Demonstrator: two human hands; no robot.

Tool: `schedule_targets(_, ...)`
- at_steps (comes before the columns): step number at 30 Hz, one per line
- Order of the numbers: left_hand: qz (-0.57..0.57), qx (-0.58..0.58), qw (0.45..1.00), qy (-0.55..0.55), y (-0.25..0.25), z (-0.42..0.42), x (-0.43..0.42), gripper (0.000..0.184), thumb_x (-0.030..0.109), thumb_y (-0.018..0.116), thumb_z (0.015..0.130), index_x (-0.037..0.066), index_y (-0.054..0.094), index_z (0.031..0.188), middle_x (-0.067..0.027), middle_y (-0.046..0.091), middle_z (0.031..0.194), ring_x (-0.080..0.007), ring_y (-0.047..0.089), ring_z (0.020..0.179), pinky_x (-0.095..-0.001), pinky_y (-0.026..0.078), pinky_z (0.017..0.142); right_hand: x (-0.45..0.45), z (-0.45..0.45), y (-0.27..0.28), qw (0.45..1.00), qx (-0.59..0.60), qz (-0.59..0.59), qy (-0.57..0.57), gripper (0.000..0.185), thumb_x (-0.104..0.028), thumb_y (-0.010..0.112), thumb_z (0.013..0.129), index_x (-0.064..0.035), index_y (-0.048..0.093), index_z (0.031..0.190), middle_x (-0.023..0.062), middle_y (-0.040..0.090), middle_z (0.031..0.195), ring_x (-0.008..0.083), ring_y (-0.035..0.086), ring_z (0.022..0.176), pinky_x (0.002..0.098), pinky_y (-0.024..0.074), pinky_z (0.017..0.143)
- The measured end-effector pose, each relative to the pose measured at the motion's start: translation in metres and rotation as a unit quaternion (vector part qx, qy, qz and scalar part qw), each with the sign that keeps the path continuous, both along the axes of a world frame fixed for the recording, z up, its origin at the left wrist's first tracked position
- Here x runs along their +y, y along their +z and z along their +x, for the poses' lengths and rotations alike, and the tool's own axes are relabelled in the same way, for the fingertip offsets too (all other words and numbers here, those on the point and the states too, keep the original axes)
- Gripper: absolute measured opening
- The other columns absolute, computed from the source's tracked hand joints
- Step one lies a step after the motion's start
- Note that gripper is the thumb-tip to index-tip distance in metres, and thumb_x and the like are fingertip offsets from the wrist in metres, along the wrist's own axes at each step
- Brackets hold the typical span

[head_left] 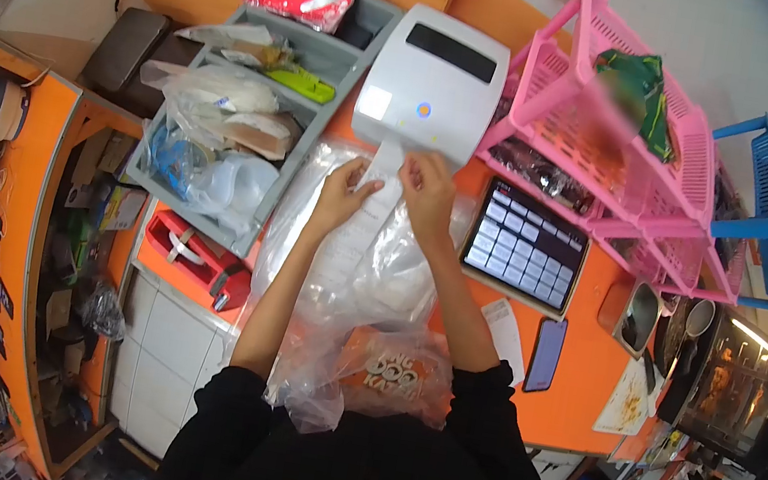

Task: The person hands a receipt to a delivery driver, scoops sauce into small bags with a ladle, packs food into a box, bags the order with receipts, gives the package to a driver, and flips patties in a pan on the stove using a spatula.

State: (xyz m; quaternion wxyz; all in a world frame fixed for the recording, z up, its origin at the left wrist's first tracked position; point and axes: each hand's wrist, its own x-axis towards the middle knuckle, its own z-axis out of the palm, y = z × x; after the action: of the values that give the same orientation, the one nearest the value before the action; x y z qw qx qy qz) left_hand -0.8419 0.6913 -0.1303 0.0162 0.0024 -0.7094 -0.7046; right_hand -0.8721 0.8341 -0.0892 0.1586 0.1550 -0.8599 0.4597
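Note:
A long white printed receipt (pixel 354 240) hangs out of the front of a white receipt printer (pixel 439 83) and runs down over clear plastic bags (pixel 388 281). My left hand (pixel 342 198) is at the paper's left edge, with thumb and fingers closed on it. Just below the printer's slot, my right hand (pixel 427 197) pinches the right side of the same strip with curled fingers. Close to my body lies a clear plastic bag with an orange printed panel (pixel 399 368).
Left of the printer stands a grey divided tray (pixel 301 162) with bags and packets. A tablet (pixel 526 245), a phone (pixel 545 354) and a paper slip (pixel 503 331) lie on the right. Pink racks (pixel 610 145) rise behind. A red holder (pixel 191 255) sits at the left edge.

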Motion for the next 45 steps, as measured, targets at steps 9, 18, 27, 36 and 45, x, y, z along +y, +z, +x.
schedule_targets(9, 0.012, -0.056, 0.998, -0.003, -0.018, 0.0, 0.006, 0.017, 0.009, 0.062, 0.079, -0.002, 0.056, 0.09, -0.0059, 0.062, 0.079, -0.008, 0.057, 0.073, -0.022, 0.044, 0.065, 0.111, 0.091, -0.006, 0.864, -0.393, -0.274, 0.151, 0.01, -0.001, 0.052, 0.083, -0.0003, 0.06, 0.089, 0.0045, 0.061, 0.087, 0.0105, 0.056, 0.082, 0.0247, 0.0461, 0.072)
schedule_targets(18, 0.012, -0.07, 0.997, -0.009, -0.021, 0.001, 0.006, 0.018, 0.01, 0.061, 0.081, -0.003, 0.056, 0.093, -0.0061, 0.062, 0.081, -0.0084, 0.057, 0.073, -0.0222, 0.045, 0.065, 0.138, 0.155, -0.021, 0.807, -0.409, -0.165, 0.392, 0.033, 0.004, 0.05, 0.076, -0.0015, 0.058, 0.108, 0.0099, 0.056, 0.114, 0.0217, 0.049, 0.11, 0.0312, 0.038, 0.094)
schedule_targets(27, 0.049, -0.104, 0.993, -0.01, -0.008, 0.008, 0.005, 0.018, 0.011, 0.062, 0.081, -0.004, 0.057, 0.09, -0.0045, 0.062, 0.079, -0.0063, 0.056, 0.069, -0.0195, 0.044, 0.061, 0.151, 0.144, 0.029, 0.715, -0.451, -0.031, 0.533, 0.047, -0.001, 0.045, 0.071, -0.0034, 0.052, 0.118, 0.0111, 0.05, 0.123, 0.0251, 0.041, 0.121, 0.0362, 0.0298, 0.101)
schedule_targets(36, 0.063, -0.171, 0.983, 0.021, 0.012, 0.039, 0.001, 0.018, 0.004, 0.066, 0.076, -0.005, 0.06, 0.091, -0.007, 0.065, 0.081, -0.0073, 0.059, 0.07, -0.0195, 0.047, 0.062, 0.1, 0.064, 0.036, 0.933, -0.271, 0.033, 0.236, 0.017, -0.004, 0.058, 0.077, -0.0029, 0.064, 0.093, 0.0085, 0.061, 0.086, 0.0177, 0.059, 0.077, 0.0262, 0.0463, 0.068)
schedule_targets(45, -0.003, -0.07, 0.998, 0.01, 0.015, 0.044, 0.004, 0.02, 0.006, 0.061, 0.08, 0.0, 0.057, 0.099, -0.0054, 0.062, 0.086, -0.0061, 0.056, 0.075, -0.0199, 0.045, 0.063, 0.003, 0.023, -0.019, 0.986, -0.055, -0.025, 0.156, 0.019, -0.012, 0.066, 0.072, 0.0003, 0.063, 0.087, 0.0106, 0.057, 0.079, 0.0249, 0.056, 0.074, 0.0315, 0.0455, 0.066)
